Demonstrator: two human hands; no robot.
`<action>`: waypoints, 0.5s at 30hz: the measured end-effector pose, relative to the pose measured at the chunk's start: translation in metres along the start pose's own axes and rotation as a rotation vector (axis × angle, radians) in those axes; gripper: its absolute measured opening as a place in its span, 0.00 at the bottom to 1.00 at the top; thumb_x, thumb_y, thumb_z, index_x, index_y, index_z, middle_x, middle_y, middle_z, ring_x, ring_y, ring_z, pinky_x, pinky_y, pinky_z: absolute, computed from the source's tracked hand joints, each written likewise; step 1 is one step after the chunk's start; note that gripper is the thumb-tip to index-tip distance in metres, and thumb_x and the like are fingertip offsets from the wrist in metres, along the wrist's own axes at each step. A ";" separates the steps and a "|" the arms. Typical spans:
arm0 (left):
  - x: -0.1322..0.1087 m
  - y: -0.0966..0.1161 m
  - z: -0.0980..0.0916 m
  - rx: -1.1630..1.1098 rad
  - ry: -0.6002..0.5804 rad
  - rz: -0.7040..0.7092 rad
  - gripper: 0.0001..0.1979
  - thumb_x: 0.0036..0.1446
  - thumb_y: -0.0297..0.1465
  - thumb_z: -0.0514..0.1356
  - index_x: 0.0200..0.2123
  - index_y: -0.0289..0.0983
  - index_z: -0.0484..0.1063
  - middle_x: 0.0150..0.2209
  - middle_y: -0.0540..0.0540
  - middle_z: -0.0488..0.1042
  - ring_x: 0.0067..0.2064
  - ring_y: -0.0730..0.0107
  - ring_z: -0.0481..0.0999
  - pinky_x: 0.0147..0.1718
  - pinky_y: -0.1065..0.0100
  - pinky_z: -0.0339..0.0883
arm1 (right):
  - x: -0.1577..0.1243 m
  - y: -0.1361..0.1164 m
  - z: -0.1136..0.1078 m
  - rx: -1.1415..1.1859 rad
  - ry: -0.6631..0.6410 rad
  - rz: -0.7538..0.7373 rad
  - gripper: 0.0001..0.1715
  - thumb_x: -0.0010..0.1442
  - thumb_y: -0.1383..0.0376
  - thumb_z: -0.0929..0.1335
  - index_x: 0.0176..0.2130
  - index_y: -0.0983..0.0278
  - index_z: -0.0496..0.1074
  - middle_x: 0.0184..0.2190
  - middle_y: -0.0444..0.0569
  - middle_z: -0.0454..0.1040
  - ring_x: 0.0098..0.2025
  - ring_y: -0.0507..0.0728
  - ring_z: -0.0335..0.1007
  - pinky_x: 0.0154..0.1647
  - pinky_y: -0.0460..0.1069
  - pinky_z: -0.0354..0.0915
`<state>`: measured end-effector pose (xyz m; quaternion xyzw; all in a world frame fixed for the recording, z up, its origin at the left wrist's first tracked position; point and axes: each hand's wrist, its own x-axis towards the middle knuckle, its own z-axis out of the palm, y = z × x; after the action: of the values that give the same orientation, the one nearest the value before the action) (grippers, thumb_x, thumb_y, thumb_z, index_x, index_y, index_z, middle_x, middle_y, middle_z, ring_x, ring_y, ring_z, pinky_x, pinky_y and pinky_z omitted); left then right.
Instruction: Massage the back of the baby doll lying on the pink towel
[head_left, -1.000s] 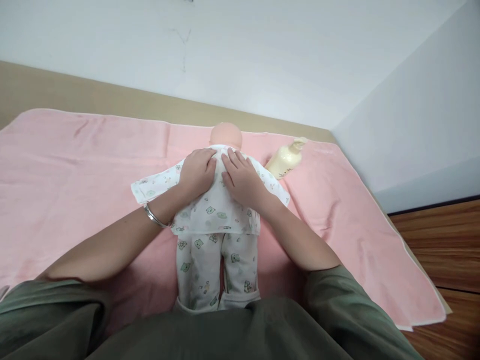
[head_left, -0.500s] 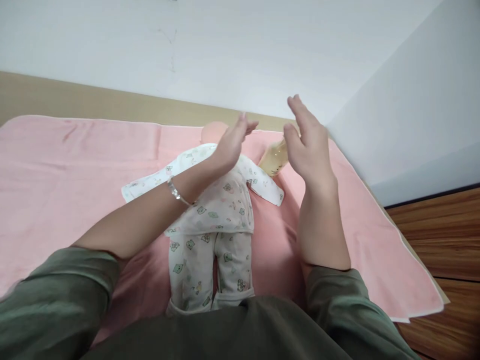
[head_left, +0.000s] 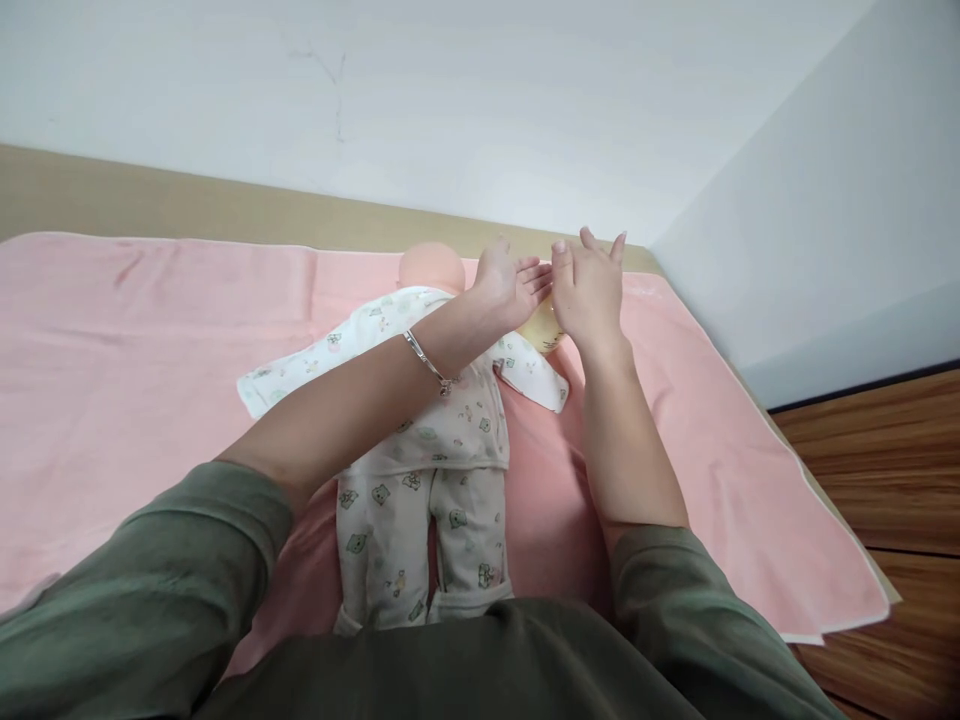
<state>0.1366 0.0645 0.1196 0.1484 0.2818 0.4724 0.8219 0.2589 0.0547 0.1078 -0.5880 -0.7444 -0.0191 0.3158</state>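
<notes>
A doll with a pink head [head_left: 432, 268] lies on its back in a white printed top and trousers [head_left: 390, 520]. Above its shoulder is my left hand [head_left: 514, 285], palm up with the fingers stretched out; a silver bracelet [head_left: 426, 360] circles that wrist. My right hand [head_left: 589, 290] is raised just to the right of it, fingers apart and bent forward. Neither hand holds anything. Partly hidden behind the hands, a yellowish see-through bottle-like object [head_left: 541, 328] lies beyond the doll's sleeve.
A pink cloth [head_left: 150, 340] is spread under the doll on a light wooden surface [head_left: 187, 205]. White walls [head_left: 480, 100] meet at the back right. Brown wood-grained panels [head_left: 885, 460] stand at the right.
My left hand has moved right and turned its palm up. My right hand has moved left and lower, so the two hands are now close together, covering more of the yellowish object.
</notes>
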 end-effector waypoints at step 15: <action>-0.041 0.013 -0.015 0.248 -0.101 -0.028 0.34 0.69 0.44 0.38 0.66 0.32 0.65 0.59 0.30 0.75 0.65 0.52 0.74 0.60 0.54 0.76 | 0.017 -0.028 -0.001 -0.231 -0.079 0.330 0.43 0.72 0.45 0.51 0.37 0.68 0.81 0.43 0.66 0.82 0.57 0.72 0.75 0.69 0.71 0.57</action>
<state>0.1020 0.0352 0.1274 0.2684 0.2984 0.4144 0.8168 0.2330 0.0605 0.1263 -0.7344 -0.6428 -0.0291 0.2158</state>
